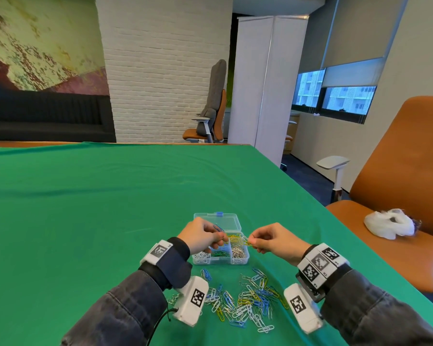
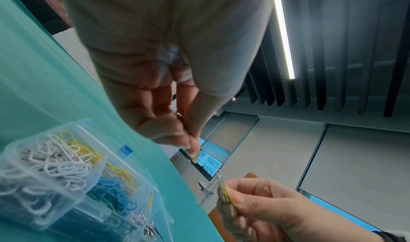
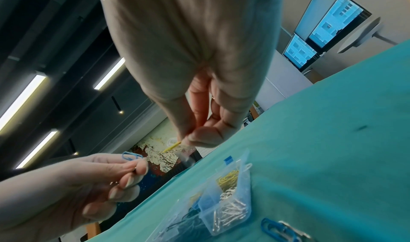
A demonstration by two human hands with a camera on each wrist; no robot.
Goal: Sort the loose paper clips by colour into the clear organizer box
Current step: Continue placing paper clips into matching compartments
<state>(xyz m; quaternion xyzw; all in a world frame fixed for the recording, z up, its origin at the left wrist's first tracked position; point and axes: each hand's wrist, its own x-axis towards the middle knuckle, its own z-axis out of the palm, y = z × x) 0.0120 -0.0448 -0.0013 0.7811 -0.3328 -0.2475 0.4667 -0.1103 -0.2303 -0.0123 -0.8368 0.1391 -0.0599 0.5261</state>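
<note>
The clear organizer box (image 1: 240, 259) sits open on the green cloth, its compartments holding white, yellow, blue, green and silver clips. Over its left side, my left hand (image 1: 219, 239) pinches a blue paper clip (image 1: 219, 228); that clip (image 3: 132, 156) also shows in the right wrist view. Above the box's right side, my right hand (image 1: 252, 242) pinches a yellow paper clip (image 1: 248, 243), which also appears in the wrist views (image 3: 172, 146) (image 2: 228, 196). A pale clip seems to hang with it. The loose paper clips (image 1: 243, 300) lie in a mixed heap nearer me than the box.
The green cloth (image 1: 110, 208) stretches far to the left and back. The table's right edge runs close by the box. Beyond it, an orange chair (image 1: 398, 171) holds a white plastic bag (image 1: 388, 226).
</note>
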